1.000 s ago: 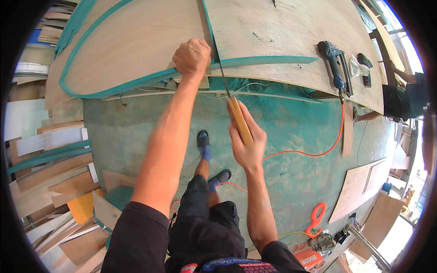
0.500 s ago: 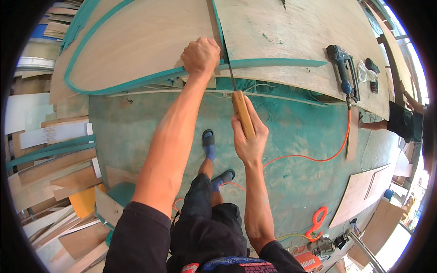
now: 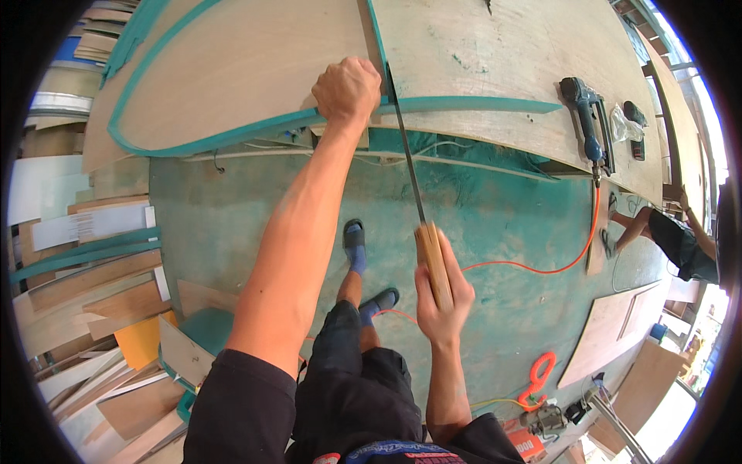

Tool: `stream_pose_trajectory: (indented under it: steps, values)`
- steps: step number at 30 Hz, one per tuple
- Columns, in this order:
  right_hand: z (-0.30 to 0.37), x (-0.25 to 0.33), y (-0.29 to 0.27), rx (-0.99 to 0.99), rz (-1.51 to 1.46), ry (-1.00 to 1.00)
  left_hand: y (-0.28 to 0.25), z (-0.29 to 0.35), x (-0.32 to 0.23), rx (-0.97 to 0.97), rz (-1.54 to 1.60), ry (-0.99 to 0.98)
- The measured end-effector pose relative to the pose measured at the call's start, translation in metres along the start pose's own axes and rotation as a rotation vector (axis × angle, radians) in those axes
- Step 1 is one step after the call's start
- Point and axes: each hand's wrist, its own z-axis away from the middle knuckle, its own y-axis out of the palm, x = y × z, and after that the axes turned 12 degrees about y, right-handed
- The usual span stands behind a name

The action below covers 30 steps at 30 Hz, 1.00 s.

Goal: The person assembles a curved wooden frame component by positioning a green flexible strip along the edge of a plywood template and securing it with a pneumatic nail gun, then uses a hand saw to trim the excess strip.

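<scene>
My right hand [image 3: 447,305] grips the pale wooden handle of a handsaw [image 3: 410,166] above the floor. The saw's long, thin dark blade slants up and left, its far part against the teal-edged wooden strips at their junction. My left hand [image 3: 348,90] is a fist closed over the curved teal-edged strip [image 3: 232,137], just left of the blade; its fingertips are hidden. A second, straighter teal strip [image 3: 376,31] runs away from me along the blade's far end. Past the blade, the curved strip's tail [image 3: 479,104] extends right over the plywood.
On the plywood tabletop [image 3: 495,46], a nail gun [image 3: 583,124] with an orange air hose [image 3: 541,272] lies beside a small dark tool [image 3: 635,131] and clear plastic. Wood offcuts [image 3: 100,309] are stacked at left. Another person [image 3: 672,236] stands at far right.
My right hand has drawn the handsaw back toward me and slightly right, so more blade shows between handle and strips. My left hand stays at the junction. The other person's legs show more.
</scene>
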Motion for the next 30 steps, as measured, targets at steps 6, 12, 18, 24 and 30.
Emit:
stream_pose_trajectory:
  steps: [6,12,18,24,30]
  values:
    - [-0.054,0.013,0.025,0.037,-0.006,0.173,0.005,0.010,-0.009,0.055,0.019,-0.010]
    - [0.000,-0.007,-0.001,0.010,0.041,-0.017,0.001,0.009,0.002,0.044,-0.004,-0.019]
    - [-0.070,0.011,0.037,0.068,-0.030,0.213,0.008,0.005,-0.005,0.006,-0.014,0.035]
    - [0.009,-0.002,-0.004,-0.011,0.049,-0.025,0.007,0.007,0.005,-0.008,-0.012,0.022]
    - [-0.065,0.004,0.036,0.058,-0.058,0.206,0.006,0.007,-0.006,0.019,-0.005,0.022]
